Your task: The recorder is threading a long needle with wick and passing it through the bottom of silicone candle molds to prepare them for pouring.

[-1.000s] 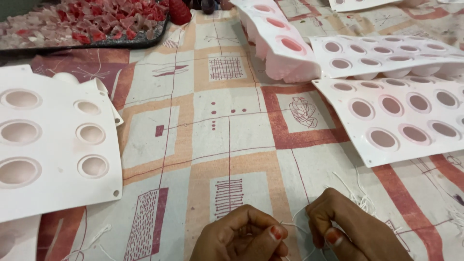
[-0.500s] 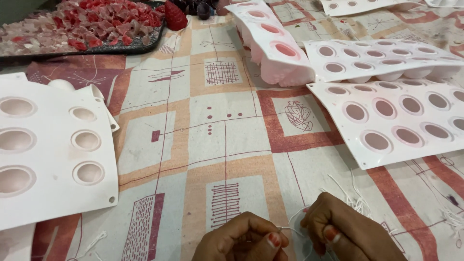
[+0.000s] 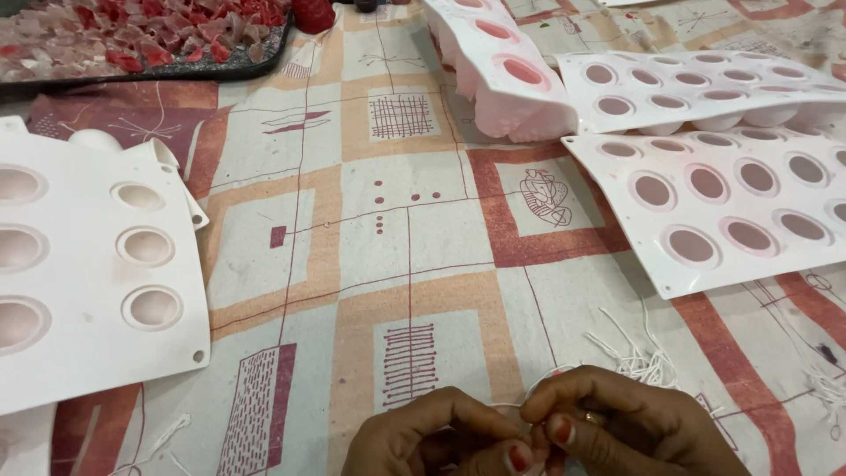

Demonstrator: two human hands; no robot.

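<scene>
Matt white moulds (image 3: 97, 291), printed cloth (image 3: 388, 229)

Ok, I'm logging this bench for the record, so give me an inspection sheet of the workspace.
Surface: patterned cloth, mostly bare in the middle.
Job's things: thin white thread between both hands.
Clutter: loose thread pieces; white moulds left and right; dark tray of red and pink pieces.
Hands: left hand and right hand meet fingertip to fingertip, pinching the thread.
Cables: nothing seen.
Surroundings: nothing seen.
</scene>
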